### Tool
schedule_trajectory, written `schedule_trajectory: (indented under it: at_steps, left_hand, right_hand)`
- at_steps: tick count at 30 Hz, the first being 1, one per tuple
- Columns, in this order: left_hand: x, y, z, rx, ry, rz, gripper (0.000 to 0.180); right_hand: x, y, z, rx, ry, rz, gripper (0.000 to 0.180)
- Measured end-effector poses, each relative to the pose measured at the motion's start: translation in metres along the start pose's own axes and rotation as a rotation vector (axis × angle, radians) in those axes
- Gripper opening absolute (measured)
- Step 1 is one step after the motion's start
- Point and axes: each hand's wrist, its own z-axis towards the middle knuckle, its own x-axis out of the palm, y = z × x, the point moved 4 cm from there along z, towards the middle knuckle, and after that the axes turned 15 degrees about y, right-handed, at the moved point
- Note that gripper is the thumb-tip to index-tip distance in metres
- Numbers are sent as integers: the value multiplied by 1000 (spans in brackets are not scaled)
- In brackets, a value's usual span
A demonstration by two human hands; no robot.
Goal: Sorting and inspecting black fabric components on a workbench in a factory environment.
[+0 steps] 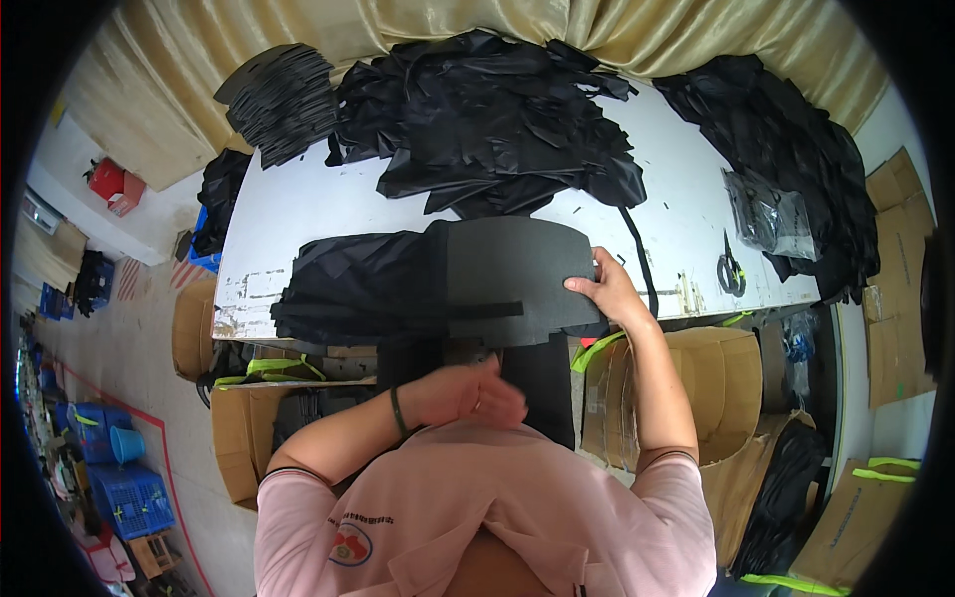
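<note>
Gold draped curtain [686, 35], dark-handled scissors [733, 277], open cardboard box [731, 373], light-blue bucket [127, 446], blue crate [134, 500], red floor line [162, 426]

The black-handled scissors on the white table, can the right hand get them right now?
Probably yes, if the right hand first lets go of the dark grey curved panel it's holding. The black-handled scissors lie uncovered to its right, a thin black strap and white tabletop between.
</note>
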Motion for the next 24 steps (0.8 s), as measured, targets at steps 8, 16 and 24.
schedule_trajectory:
  at_steps: [8, 16, 24]
  left_hand:
    - [22, -79, 3, 95, -810, 2327, 79]
    - [-16, -78, -8, 85, -857, 2277, 86]
    - [-14, -59, -5, 332, -849, 2321, 87]
  right_hand:
    - [-56, -86, 18, 43, -209, -172, 51]
    - [-17, -71, 24, 372, -18, 317, 78]
    - [-3, -62, -3, 335, 165, 510, 73]
